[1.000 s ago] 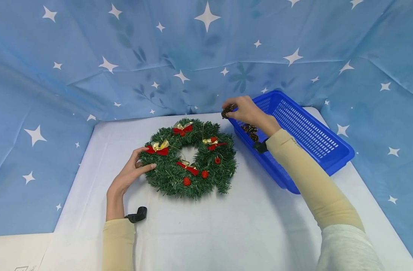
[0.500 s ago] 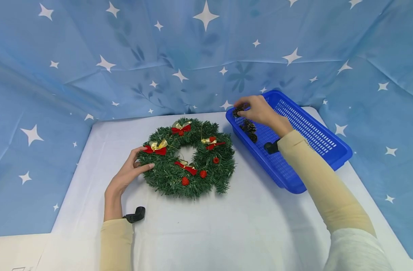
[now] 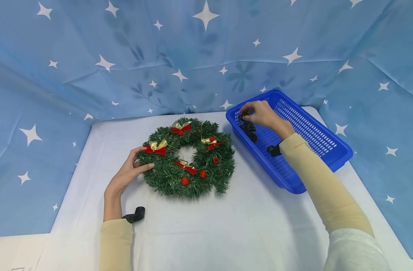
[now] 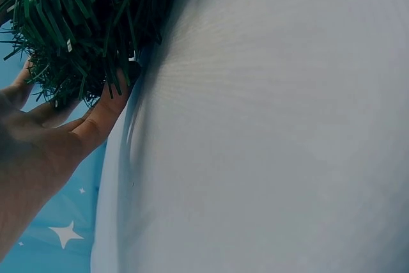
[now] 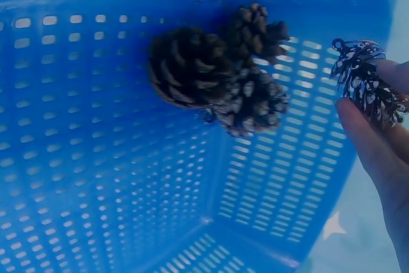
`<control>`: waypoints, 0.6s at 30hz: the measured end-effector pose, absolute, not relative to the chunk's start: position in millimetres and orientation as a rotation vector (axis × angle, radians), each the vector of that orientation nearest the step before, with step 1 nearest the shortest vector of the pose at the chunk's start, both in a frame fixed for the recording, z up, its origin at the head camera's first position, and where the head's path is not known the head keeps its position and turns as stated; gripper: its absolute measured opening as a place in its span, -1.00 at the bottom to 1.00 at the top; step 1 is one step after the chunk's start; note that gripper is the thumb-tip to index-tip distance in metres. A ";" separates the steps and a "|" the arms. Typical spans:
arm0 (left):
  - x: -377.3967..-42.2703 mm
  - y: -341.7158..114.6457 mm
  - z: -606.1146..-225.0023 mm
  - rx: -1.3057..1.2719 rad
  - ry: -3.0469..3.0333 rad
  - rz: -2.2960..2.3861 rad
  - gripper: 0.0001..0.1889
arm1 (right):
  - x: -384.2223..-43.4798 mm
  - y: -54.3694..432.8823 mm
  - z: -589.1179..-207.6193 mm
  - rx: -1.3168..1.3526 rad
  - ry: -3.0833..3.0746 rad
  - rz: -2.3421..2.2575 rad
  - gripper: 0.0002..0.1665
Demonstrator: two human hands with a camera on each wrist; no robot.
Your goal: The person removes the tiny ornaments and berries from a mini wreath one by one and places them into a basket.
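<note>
And here's the pinecone (image 3: 247,112), right of centre in the head view, over the left corner of the basket (image 3: 306,130), and my right hand (image 3: 263,114) is clamped on it: thumb one side, fingers the other, pinching dark scales. I'd call it light and stiff, dry rather than slippery, its scales brittle enough to chip under a hard squeeze. Best hold, I reckon, is round the thick middle, leaving the small loop (image 5: 337,45) at its tip free, there on the right of the right wrist view.

Just apart from it, more pinecones (image 5: 188,68) huddle inside the basket, one big and brown, one pale-tipped; the others overlap too much for me to count. The blue basket slants across the right of the head view, mesh-walled.

Over to mid-frame: the green wreath (image 3: 169,169) lies flat, my left hand (image 3: 127,171) at its left edge, thumb and forefinger apart, tips against the greenery. It looks soft and springy outside, so I'd steady it by the rim rather than the bows (image 3: 156,148). Four of those, red and gold, plus red berries (image 3: 185,181) lower down. Beneath it all, the white-covered tabletop (image 3: 209,233); across the top of the frame, the blue starry backdrop (image 3: 159,49).
</note>
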State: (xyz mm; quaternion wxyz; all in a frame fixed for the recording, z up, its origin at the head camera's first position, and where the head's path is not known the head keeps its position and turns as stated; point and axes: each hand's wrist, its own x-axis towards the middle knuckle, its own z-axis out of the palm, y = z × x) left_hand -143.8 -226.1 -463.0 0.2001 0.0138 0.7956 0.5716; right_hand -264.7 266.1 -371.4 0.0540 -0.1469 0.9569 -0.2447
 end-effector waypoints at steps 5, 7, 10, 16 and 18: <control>-144.1 -227.7 -464.2 0.035 2.224 1.600 -0.07 | -269.6 266.6 -383.1 -0.422 2.908 -0.727 -0.61; -144.0 -228.0 -464.7 0.033 2.227 1.591 -0.07 | -270.0 267.3 -386.8 -0.412 2.905 -0.729 -0.60; -143.9 -228.5 -465.2 0.033 2.228 1.586 -0.08 | -271.0 267.6 -390.3 -0.408 2.906 -0.734 -0.60; -144.5 -229.2 -465.7 0.030 2.234 1.586 -0.07 | -274.9 266.6 -395.3 -0.394 2.899 -0.750 -0.60; -144.6 -229.2 -465.7 0.030 2.234 1.589 -0.07 | -276.3 266.1 -396.8 -0.386 2.889 -0.751 -0.60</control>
